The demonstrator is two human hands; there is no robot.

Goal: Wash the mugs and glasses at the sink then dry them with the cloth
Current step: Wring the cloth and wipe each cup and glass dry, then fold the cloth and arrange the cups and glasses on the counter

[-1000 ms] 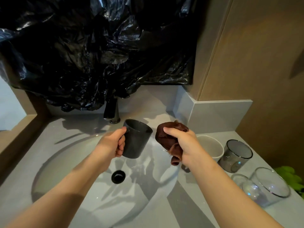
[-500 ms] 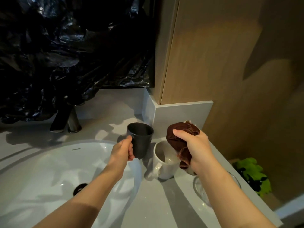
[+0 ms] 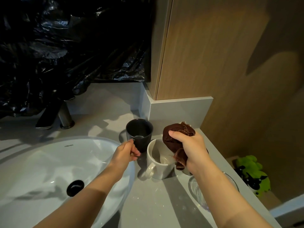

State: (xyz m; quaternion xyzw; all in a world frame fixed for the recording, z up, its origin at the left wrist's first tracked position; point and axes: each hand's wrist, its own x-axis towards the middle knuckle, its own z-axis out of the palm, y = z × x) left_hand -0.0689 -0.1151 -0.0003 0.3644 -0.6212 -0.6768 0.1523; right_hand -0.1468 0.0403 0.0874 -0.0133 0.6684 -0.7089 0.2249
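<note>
My left hand grips the handle of a dark grey mug, held upright low over the counter just behind a white mug. The white mug stands on the grey counter with its handle toward me. My right hand holds a bunched brown cloth above the white mug's right side. A clear glass lies partly hidden under my right forearm. The white sink basin with a black drain lies to the left.
A dark tap stands behind the basin, under crumpled black plastic sheeting. A wooden panel and a grey upstand close off the counter's back right. A green object lies beyond the counter's right edge.
My left hand has carried the dark mug from above the basin rightward and down to the counter beside the white mug. My right hand with the cloth moved along to the right.
</note>
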